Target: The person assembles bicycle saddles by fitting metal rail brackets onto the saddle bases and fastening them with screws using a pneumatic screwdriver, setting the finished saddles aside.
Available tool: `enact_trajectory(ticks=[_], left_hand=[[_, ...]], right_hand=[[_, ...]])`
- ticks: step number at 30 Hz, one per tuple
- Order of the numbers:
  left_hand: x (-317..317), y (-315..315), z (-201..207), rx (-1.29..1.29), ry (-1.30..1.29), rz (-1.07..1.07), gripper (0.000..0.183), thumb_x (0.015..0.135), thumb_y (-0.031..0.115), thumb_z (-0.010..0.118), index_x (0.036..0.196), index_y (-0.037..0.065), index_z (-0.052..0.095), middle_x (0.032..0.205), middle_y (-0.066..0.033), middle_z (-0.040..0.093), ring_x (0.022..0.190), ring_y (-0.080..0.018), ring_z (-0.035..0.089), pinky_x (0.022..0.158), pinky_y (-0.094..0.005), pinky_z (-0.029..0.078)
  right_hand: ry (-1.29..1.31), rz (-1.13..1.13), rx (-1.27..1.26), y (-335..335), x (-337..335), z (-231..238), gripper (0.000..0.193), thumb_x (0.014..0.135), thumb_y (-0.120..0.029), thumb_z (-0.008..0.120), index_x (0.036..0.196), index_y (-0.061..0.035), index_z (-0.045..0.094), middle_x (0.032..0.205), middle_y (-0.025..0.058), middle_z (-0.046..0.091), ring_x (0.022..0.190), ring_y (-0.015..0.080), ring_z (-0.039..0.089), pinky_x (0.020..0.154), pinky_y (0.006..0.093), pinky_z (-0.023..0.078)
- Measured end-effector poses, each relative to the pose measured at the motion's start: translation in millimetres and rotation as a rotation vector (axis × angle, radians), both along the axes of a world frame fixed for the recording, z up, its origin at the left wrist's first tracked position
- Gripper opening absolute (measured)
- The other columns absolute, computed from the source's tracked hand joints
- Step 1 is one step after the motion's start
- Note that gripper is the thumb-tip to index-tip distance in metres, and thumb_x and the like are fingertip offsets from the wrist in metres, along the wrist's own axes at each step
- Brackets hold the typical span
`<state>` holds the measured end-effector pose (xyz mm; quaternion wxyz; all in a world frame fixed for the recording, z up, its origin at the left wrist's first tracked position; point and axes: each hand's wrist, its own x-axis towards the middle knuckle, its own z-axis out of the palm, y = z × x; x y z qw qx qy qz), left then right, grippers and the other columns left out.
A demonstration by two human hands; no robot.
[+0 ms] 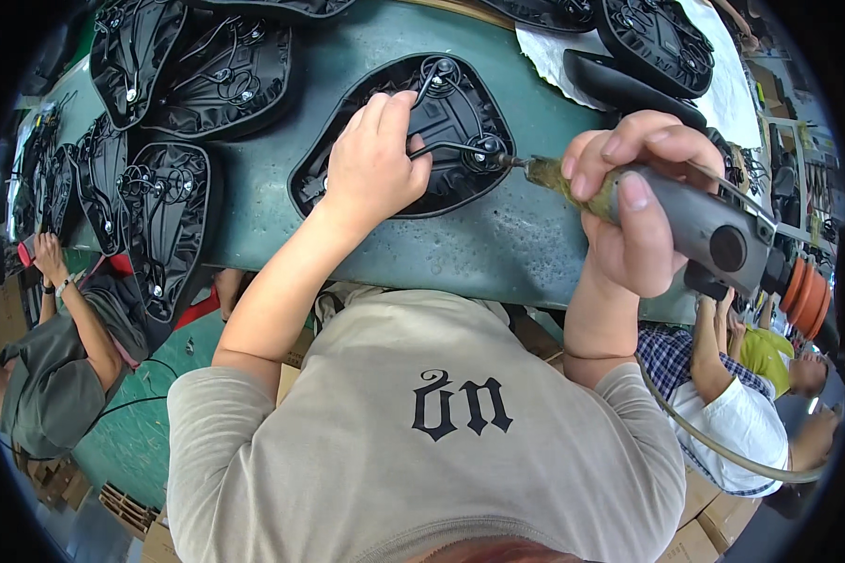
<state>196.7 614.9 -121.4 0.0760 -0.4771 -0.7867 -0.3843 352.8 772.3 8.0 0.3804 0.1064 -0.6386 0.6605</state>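
From my head view, my left hand [371, 164] closes around the wire frame [462, 146] of an upturned black seat [450, 114] at upper centre; my right hand [636, 225] grips a grey power driver [708, 220], its bit at the lower coil spring [483, 156]. Frame and springs sit in place; I judge this fastening unfinished. The seat's long axis slants from lower left to upper right, its spring end rightward.

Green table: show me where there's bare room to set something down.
Bare tabletop shows between the forearms, nearer than the middle pad; left of that pad, up to the left-hand pads; and between it and the white sheet. Crowded: the left, with overlapping pads, and the sheet, bearing more.
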Motion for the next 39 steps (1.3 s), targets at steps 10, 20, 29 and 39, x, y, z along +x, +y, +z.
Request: enact_trajectory(ticks=[10,20,29,39], left_hand=[[1.4,4.4,-0.8,0.075,-0.017,0.005,0.047,0.073,0.0,0.068,0.119,0.0,0.059,0.089,-0.0128,0.056,0.077,-0.0313,0.06,0.069,-0.0415,0.052],[-0.5,8.6,-2.1,0.111,0.022,0.026,0.048,0.069,-0.007,0.066,0.117,0.001,0.059,0.089,-0.0143,0.057,0.078,-0.0341,0.062,0.069,-0.0424,0.052],[-1.0,8.0,-0.7,0.092,-0.012,0.032,0.05,0.067,-0.007,0.067,0.116,0.001,0.059,0.087,-0.0128,0.056,0.075,-0.0323,0.062,0.067,-0.0414,0.052],[-1.6,9.2,-3.8,0.085,-0.016,0.037,0.05,0.067,-0.007,0.068,0.116,0.001,0.059,0.086,-0.0115,0.057,0.074,-0.0309,0.062,0.067,-0.0398,0.052]], right_hand=[[-0.035,-0.065,0.041,-7.7,6.7,4.9,0.034,0.092,-0.002,0.067,0.121,-0.0032,0.049,0.101,0.0171,0.057,0.068,0.0214,0.063,0.069,0.0436,0.056],[-0.085,-0.114,0.017,-9.0,8.8,2.8,0.036,0.091,-0.009,0.072,0.118,-0.0059,0.049,0.1,0.0164,0.056,0.066,0.0224,0.062,0.068,0.0442,0.056],[-0.083,-0.106,0.088,-6.2,7.7,2.5,0.036,0.091,-0.009,0.072,0.118,-0.0051,0.049,0.102,0.017,0.057,0.067,0.023,0.063,0.067,0.0447,0.056],[-0.113,-0.083,-0.001,-1.2,-8.3,-29.6,0.033,0.091,-0.003,0.069,0.118,-0.0041,0.05,0.101,0.0157,0.058,0.069,0.0216,0.062,0.068,0.0424,0.056]])
